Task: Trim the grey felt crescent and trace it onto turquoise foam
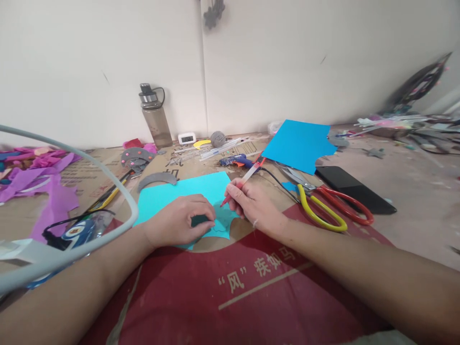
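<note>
A turquoise sheet of paper [161, 199] with a scalloped cut edge lies on the cardboard in front of me. My left hand [183, 218] rests on it, fingers curled and thumb bent toward the fingertips at the paper. Faint curved outlines show on the sheet beside the thumb. My right hand [251, 199] grips a pen [250, 171] with a clear barrel and red tip. The pen's tip points down at the turquoise paper, close to my left fingertips; whether it touches I cannot tell.
Right of my hands lie scissors [321, 201] with yellow and red handles, a black phone [354, 189] and a blue sheet [300, 146]. Behind are a glue gun [239, 161], a bottle [156, 117] and a small clock [186, 138]. A grey tube [108, 175] arches over my left forearm.
</note>
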Demonstrator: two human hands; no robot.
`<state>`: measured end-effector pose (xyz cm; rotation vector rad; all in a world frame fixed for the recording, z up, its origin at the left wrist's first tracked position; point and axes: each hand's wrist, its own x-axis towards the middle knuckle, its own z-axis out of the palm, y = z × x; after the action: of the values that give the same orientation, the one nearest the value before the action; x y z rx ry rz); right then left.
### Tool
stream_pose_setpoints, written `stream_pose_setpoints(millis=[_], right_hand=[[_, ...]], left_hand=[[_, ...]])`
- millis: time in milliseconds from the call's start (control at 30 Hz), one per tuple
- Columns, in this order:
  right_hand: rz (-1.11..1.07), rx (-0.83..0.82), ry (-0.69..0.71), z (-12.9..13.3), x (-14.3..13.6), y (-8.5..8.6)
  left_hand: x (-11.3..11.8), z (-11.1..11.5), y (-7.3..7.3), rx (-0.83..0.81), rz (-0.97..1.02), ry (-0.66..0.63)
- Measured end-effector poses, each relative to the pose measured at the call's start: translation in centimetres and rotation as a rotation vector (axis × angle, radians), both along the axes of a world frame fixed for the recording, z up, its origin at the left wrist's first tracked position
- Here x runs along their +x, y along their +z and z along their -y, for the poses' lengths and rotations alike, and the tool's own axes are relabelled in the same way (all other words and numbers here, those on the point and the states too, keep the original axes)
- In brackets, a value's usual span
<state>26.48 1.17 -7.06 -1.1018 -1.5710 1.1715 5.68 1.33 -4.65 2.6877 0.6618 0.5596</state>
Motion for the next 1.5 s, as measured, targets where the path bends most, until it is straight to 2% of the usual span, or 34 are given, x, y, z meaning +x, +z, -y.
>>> stream_pose_setpoints(millis=[333,500,800,933,1067,1233,1500], right_hand=[[0.058,-0.024,-0.005,0.0,0.0,0.1],[0.018,-0.021,-0.017,0.0,0.1,0.1],[0.142,0.168,-0.025,0.2,0.5,0.2],[0.219,0.249,0.038,0.3,0.5,0.3],[0.254,0.244,0.079,0.2,0.5,0.2],[0.255,0.220,0.068,0.2,0.5,0.0],[0.286,0.275,0.048,0.3,0.4,-0.1]], left_hand=[[0.1,-0.5,-0.6,0.029,0.045,-0.097],[-0.1,-0.5,-0.6,0.046,0.052,-0.092],[0.2,-0.1,0.3,0.199,-0.090,-0.150],[0.5,0.3,0.5,0.185,-0.136,-0.155],[0.4,0.4,0.6,0.199,-0.126,-0.157],[0.4,0.3,0.4,0.162,-0.140,-0.160],[0.3,0.3,0.4,0.099,-0.112,-0.173]])
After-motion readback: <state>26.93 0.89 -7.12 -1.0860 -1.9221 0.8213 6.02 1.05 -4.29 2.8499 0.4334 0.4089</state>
